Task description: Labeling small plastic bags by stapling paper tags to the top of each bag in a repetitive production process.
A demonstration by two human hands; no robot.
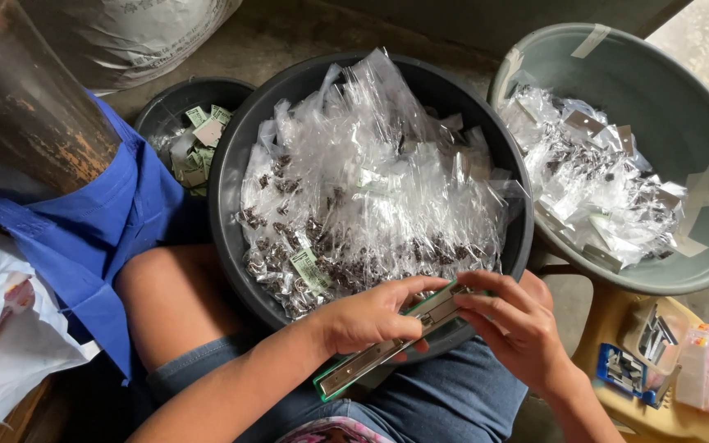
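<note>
Gripping the green stapler [387, 340] in your left hand [367, 316], your right hand [514, 324] pinches its front end, probably loading it, over the black basin [231, 156] of clear packets [371, 180].

A bare grey concrete floor [289, 37] is seen, lit by daylight from the upper right. A yellow plastic stool [609, 328] is placed at the lower right.

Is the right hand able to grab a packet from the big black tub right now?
Probably not yet: the right hand and left hand both hold the green stapler. The black tub sits close, uncovered.
</note>
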